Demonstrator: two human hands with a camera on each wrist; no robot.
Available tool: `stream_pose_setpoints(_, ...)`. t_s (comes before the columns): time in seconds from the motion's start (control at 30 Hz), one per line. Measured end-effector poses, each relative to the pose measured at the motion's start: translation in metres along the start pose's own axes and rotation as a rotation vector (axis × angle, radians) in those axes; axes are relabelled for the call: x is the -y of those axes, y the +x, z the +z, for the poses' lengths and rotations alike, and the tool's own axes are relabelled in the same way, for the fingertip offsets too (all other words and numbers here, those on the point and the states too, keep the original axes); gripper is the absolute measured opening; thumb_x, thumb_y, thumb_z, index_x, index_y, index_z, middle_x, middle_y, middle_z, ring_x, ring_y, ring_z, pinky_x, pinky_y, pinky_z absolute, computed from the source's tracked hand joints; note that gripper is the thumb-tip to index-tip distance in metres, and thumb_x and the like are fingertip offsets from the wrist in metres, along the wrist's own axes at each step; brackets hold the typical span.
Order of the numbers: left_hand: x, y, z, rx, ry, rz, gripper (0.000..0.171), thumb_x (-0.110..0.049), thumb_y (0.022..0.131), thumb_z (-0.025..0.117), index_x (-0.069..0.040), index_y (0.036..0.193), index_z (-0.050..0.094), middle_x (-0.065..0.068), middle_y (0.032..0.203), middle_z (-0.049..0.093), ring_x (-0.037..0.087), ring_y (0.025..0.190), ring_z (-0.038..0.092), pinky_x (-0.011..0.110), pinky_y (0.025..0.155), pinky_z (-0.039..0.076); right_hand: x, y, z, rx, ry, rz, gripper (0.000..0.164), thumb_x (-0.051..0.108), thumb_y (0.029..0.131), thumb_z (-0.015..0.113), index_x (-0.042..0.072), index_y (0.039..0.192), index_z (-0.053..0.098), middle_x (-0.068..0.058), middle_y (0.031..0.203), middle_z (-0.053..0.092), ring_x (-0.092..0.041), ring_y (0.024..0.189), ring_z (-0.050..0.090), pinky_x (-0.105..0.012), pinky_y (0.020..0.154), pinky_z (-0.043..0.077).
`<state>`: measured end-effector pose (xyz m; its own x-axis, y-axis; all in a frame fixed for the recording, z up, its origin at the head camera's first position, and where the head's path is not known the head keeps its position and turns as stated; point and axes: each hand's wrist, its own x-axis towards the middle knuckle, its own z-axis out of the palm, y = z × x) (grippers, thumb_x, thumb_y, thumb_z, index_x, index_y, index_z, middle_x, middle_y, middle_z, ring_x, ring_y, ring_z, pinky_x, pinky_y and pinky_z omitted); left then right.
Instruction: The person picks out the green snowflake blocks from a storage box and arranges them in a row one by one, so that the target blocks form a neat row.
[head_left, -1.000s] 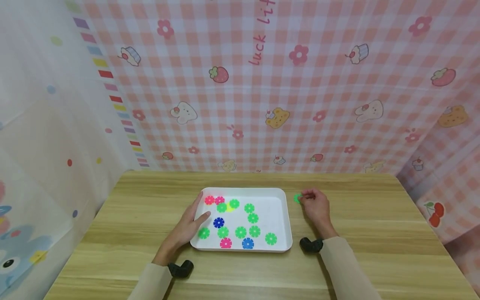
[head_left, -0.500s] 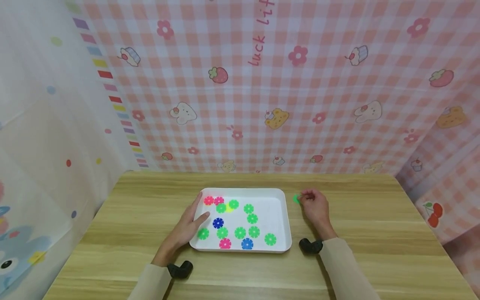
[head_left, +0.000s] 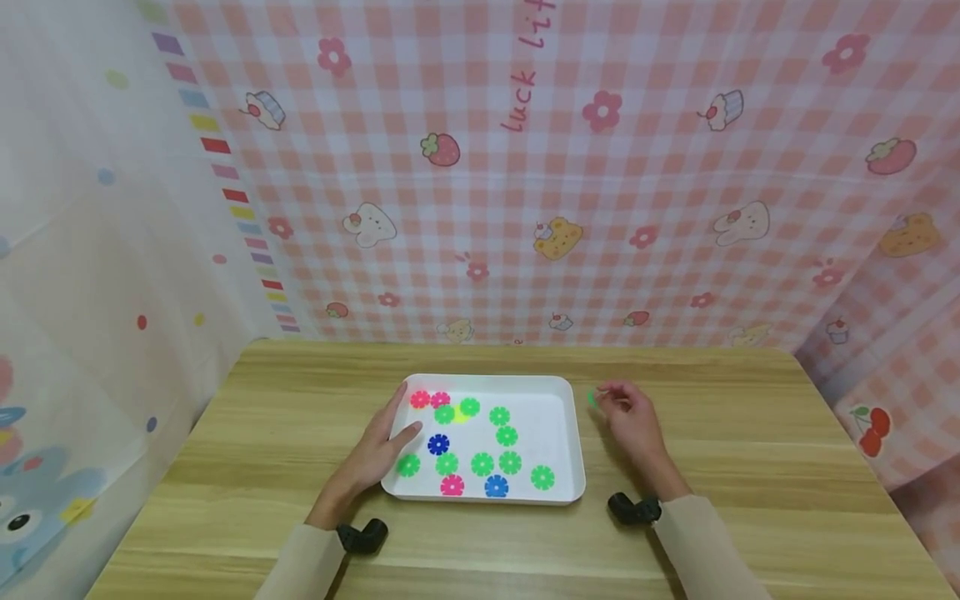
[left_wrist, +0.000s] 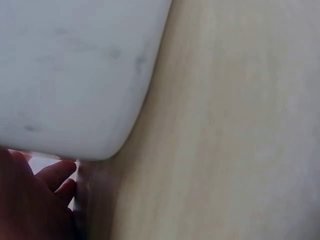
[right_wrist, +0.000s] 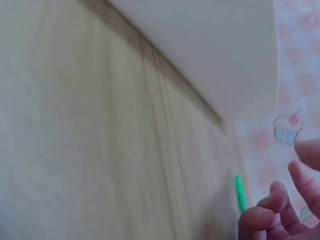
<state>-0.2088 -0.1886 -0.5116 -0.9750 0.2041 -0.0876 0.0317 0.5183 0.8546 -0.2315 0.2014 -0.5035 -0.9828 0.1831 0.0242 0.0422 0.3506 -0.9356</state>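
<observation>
In the head view, my left hand (head_left: 378, 446) holds the left side of a white tray (head_left: 547, 417), with its thumb over the rim. Flat notched plastic discs lie in the tray: several green ones (head_left: 542, 477), a dark blue disc (head_left: 438, 444), a lighter blue disc (head_left: 497, 486), pink ones (head_left: 452, 485) and a yellow disc (head_left: 460, 414) partly covered by green ones. Just right of the tray, my right hand (head_left: 632, 417) pinches a green disc (head_left: 592, 398) at its fingertips. The right wrist view shows this disc (right_wrist: 240, 192) edge-on beside curled fingers (right_wrist: 257, 218).
The tray stands on a wooden table (head_left: 750, 467). Behind the table hangs a pink checked cloth (head_left: 645, 175), and a white patterned cloth (head_left: 112, 250) is at the left. Black wrist devices (head_left: 633, 508) sit near both sleeves.
My right wrist has shifted slightly right and the hand has turned, so less of the green disc shows. My left hand and the tray stay in place.
</observation>
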Motion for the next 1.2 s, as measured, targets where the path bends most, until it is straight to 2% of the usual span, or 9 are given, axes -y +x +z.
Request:
stream_pose_setpoints(0.1, -0.001, 0.0, -0.001, 0.002, 0.0, -0.007, 0.072, -0.032, 0.104, 0.048, -0.027, 0.161, 0.003, 0.009, 0.167, 0.006, 0.035, 0.153, 0.002, 0.061, 0.121, 0.003, 0.007, -0.008, 0.001, 0.041, 0.03, -0.038, 0.02, 0.009, 0.096, 0.063, -0.001, 0.113, 0.065, -0.017, 0.106, 0.064, -0.014, 0.077, 0.057, -0.02, 0.062, 0.047)
stream_pose_setpoints(0.2, -0.003, -0.001, -0.001, 0.005, 0.001, -0.015, 0.072, -0.032, 0.105, 0.048, -0.027, 0.161, 0.003, 0.009, 0.167, 0.005, 0.035, 0.153, 0.001, 0.061, 0.121, 0.003, 0.014, -0.015, 0.003, 0.102, 0.063, -0.03, 0.021, 0.01, 0.096, 0.063, 0.0, 0.115, 0.063, -0.019, 0.108, 0.061, -0.02, 0.074, 0.057, -0.023, 0.059, 0.05)
stream_pose_setpoints(0.3, -0.003, -0.002, -0.001, 0.004, 0.0, -0.018, 0.072, -0.032, 0.105, 0.048, -0.027, 0.161, 0.004, 0.009, 0.167, 0.005, 0.035, 0.153, 0.001, 0.061, 0.121, 0.002, 0.019, -0.024, 0.004, 0.189, 0.027, -0.01, 0.03, 0.019, 0.097, 0.065, 0.005, 0.123, 0.06, -0.017, 0.119, 0.057, -0.024, 0.087, 0.059, -0.026, 0.069, 0.052)
stream_pose_setpoints(0.43, -0.005, -0.002, -0.001, 0.004, -0.004, -0.017, 0.072, -0.031, 0.104, 0.048, -0.026, 0.161, 0.004, 0.009, 0.167, 0.006, 0.035, 0.153, 0.001, 0.061, 0.121, 0.002, 0.023, -0.034, 0.007, 0.298, -0.03, -0.022, 0.044, 0.028, 0.096, 0.067, 0.01, 0.133, 0.055, -0.016, 0.135, 0.052, -0.029, 0.112, 0.057, -0.036, 0.09, 0.051)
stream_pose_setpoints(0.53, -0.004, -0.002, -0.001, 0.005, -0.001, -0.016, 0.072, -0.031, 0.105, 0.048, -0.027, 0.161, 0.004, 0.009, 0.167, 0.006, 0.035, 0.153, 0.001, 0.061, 0.121, 0.003, 0.021, -0.041, 0.011, 0.345, -0.024, -0.033, 0.048, 0.026, 0.094, 0.07, 0.011, 0.136, 0.054, -0.015, 0.137, 0.053, -0.031, 0.114, 0.057, -0.04, 0.094, 0.05)
stream_pose_setpoints(0.73, -0.003, -0.002, -0.001, -0.001, 0.005, -0.016, 0.071, -0.032, 0.105, 0.047, -0.026, 0.161, 0.004, 0.012, 0.167, 0.006, 0.037, 0.152, 0.002, 0.062, 0.12, 0.003, 0.018, -0.054, 0.019, 0.383, -0.068, -0.056, 0.046, 0.026, 0.091, 0.073, 0.015, 0.134, 0.058, -0.013, 0.143, 0.044, -0.03, 0.114, 0.052, -0.041, 0.094, 0.048)
stream_pose_setpoints(0.83, -0.002, -0.002, -0.001, -0.008, 0.005, -0.017, 0.071, -0.032, 0.105, 0.047, -0.025, 0.161, 0.004, 0.013, 0.167, 0.006, 0.038, 0.152, 0.002, 0.063, 0.12, 0.003, 0.018, -0.059, 0.022, 0.391, -0.111, -0.047, 0.044, 0.028, 0.089, 0.074, 0.018, 0.13, 0.062, -0.015, 0.151, 0.035, -0.035, 0.125, 0.047, -0.05, 0.102, 0.045)
stream_pose_setpoints(0.97, -0.001, -0.002, -0.001, -0.012, 0.003, -0.012, 0.071, -0.032, 0.105, 0.048, -0.024, 0.161, 0.005, 0.013, 0.167, 0.006, 0.039, 0.152, 0.002, 0.063, 0.12, 0.003, 0.02, -0.063, 0.027, 0.395, -0.139, -0.038, 0.038, 0.026, 0.085, 0.079, 0.02, 0.12, 0.067, -0.019, 0.156, 0.027, -0.042, 0.139, 0.033, -0.064, 0.111, 0.032)
stream_pose_setpoints(1.2, -0.001, -0.001, 0.0, -0.006, 0.005, -0.011, 0.072, -0.034, 0.104, 0.048, -0.024, 0.161, 0.005, 0.014, 0.167, 0.006, 0.039, 0.152, 0.002, 0.064, 0.119, 0.002, 0.023, -0.066, 0.032, 0.389, -0.213, -0.062, 0.032, 0.016, 0.076, 0.086, 0.019, 0.105, 0.071, -0.027, 0.154, 0.024, -0.046, 0.139, 0.028, -0.067, 0.111, 0.029)
